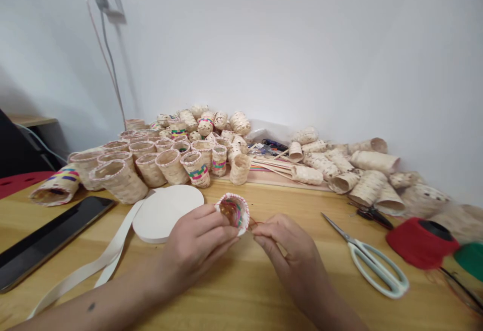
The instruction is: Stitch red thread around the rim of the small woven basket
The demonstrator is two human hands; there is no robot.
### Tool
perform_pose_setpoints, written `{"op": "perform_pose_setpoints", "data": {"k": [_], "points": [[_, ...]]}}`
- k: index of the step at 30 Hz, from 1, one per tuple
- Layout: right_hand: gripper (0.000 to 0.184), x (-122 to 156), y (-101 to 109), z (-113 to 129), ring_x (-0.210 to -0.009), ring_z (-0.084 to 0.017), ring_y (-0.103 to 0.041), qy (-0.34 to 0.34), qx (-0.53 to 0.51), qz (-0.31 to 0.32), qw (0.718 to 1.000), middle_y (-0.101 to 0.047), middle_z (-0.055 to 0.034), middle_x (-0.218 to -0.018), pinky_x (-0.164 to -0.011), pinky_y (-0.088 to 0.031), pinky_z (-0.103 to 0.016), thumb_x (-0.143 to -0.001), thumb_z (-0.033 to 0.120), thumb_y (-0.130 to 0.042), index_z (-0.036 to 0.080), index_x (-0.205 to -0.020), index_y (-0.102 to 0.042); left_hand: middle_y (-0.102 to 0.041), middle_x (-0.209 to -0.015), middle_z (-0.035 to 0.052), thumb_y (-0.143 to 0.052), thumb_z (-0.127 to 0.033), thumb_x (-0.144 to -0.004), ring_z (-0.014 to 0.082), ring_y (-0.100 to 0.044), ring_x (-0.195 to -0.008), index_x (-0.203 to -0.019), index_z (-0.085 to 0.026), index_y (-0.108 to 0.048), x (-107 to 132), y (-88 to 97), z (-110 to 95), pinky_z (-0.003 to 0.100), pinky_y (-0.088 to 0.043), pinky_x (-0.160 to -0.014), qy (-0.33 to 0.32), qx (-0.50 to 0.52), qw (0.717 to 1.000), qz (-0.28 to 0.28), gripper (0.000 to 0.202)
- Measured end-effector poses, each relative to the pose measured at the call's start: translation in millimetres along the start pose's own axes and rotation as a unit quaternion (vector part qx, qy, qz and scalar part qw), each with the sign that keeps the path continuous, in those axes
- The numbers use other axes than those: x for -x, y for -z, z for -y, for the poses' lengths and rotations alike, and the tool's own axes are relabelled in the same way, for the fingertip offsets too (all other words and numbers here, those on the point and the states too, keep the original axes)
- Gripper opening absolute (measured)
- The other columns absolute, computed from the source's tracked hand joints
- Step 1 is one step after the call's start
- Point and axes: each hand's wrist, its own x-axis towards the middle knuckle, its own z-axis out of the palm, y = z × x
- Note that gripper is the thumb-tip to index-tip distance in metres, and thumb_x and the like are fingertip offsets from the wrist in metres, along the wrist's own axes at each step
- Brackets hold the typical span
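My left hand (196,243) is wrapped round a small woven basket (234,211) with a pink-trimmed rim and coloured bands inside, its mouth turned towards me. My right hand (289,243) sits just right of the basket, fingers pinched on a thin strand (253,223) that runs to the rim. Both hands hover over the wooden table (241,291) near its front.
Many woven baskets (166,160) crowd the back left, and bark-coloured rolls (350,167) lie at the back right. A white tape roll (166,213) and a dark phone (49,240) lie to the left. Scissors (372,263) and a red spool (420,243) lie to the right.
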Motion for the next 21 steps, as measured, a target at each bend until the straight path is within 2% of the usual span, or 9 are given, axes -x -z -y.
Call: {"op": "perform_pose_setpoints", "data": {"k": [4,6,10,16,19,21], "points": [[0.015,-1.5,4.4,0.2,-0.078,-0.015,-0.056,-0.015,0.002,-0.007,1.0,-0.061,-0.0029,-0.081,-0.068,-0.042,-0.027,-0.091,0.012,-0.051,0.02,-0.093,-0.064,-0.067,-0.075,0.0026,-0.062,-0.011,-0.082,0.013,-0.058,-0.069,-0.085,-0.016,-0.068,-6.8,3.2,-0.5,0.024,-0.043,-0.064,0.133,0.107,0.985,-0.007,0.008],[0.015,-1.7,4.5,0.8,-0.078,-0.015,-0.056,-0.012,0.003,-0.009,1.0,-0.06,-0.003,-0.081,-0.067,-0.042,-0.027,-0.091,0.013,-0.05,0.02,-0.094,-0.064,-0.067,-0.076,0.0022,-0.062,-0.011,-0.081,0.0125,-0.059,-0.069,-0.089,-0.017,-0.069,-7.8,2.6,0.2,0.022,-0.045,-0.063,0.164,0.152,0.975,-0.002,0.012],[0.014,-1.4,3.0,0.4,-0.077,-0.015,-0.056,-0.009,0.0,-0.01,1.0,-0.061,-0.0023,-0.081,-0.067,-0.043,-0.027,-0.091,0.015,-0.052,0.021,-0.095,-0.065,-0.065,-0.07,0.0016,-0.059,-0.012,-0.081,0.0122,-0.058,-0.064,-0.088,-0.017,-0.072,-7.3,0.3,0.9,0.021,-0.044,-0.059,0.177,0.196,0.964,0.009,0.015],[0.014,-3.2,6.4,4.1,-0.075,-0.015,-0.058,-0.022,0.005,-0.016,1.0,-0.063,-0.0021,-0.079,-0.066,-0.044,-0.026,-0.09,0.016,-0.052,0.02,-0.09,-0.066,-0.063,-0.067,0.0022,-0.057,-0.013,-0.081,0.0126,-0.056,-0.063,-0.08,-0.016,-0.07,-8.6,1.0,-0.8,0.022,-0.042,-0.057,0.174,0.203,0.963,0.02,0.014],[0.014,-5.8,9.9,5.2,-0.072,-0.014,-0.058,-0.048,0.0,-0.036,0.998,-0.063,-0.0012,-0.076,-0.064,-0.043,-0.025,-0.09,0.017,-0.051,0.02,-0.082,-0.063,-0.06,-0.064,0.0011,-0.056,-0.013,-0.081,0.0116,-0.054,-0.06,-0.074,-0.015,-0.067,-9.6,1.9,-1.4,0.021,-0.04,-0.055,0.178,0.195,0.964,0.031,0.013],[0.015,-7.4,12.0,3.5,-0.068,-0.013,-0.057,-0.073,-0.014,-0.048,0.996,-0.062,0.0001,-0.072,-0.061,-0.043,-0.022,-0.089,0.018,-0.052,0.02,-0.078,-0.062,-0.061,-0.066,0.0017,-0.056,-0.013,-0.082,0.0121,-0.054,-0.061,-0.076,-0.016,-0.067,-9.7,2.7,-2.9,0.022,-0.041,-0.056,0.158,0.197,0.967,0.037,0.013]]}}
